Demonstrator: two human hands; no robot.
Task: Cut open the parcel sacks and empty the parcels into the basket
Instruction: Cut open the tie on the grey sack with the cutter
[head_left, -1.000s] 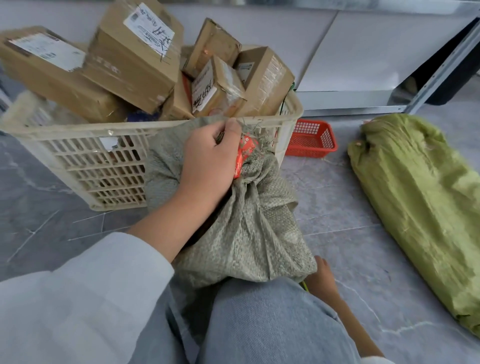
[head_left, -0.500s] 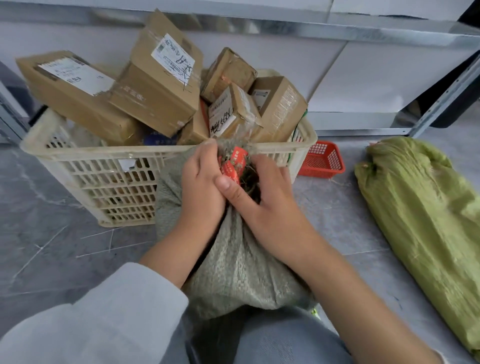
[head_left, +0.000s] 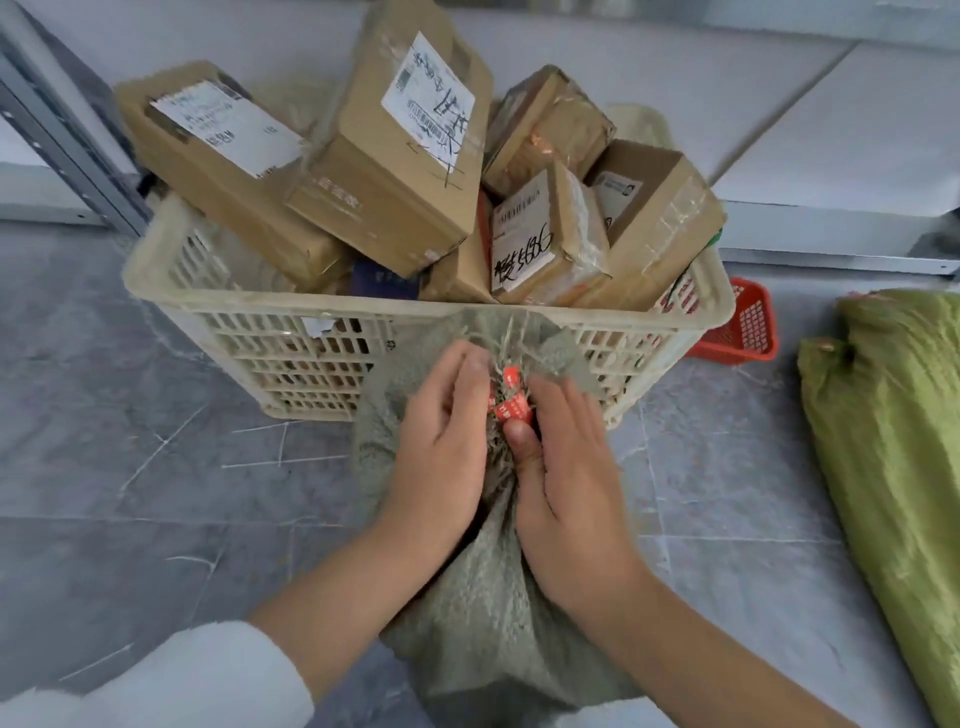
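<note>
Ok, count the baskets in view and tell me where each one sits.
2. The cream basket, heaped with parcels, stands behind the grey sack; the small red basket sits beyond its right corner, partly hidden.

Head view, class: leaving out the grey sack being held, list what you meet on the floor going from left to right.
metal shelf post → cream basket → small red basket → green sack

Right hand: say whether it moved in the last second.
Yes. The right hand rose from the floor to the neck of the grey sack, in front of the basket.
</note>
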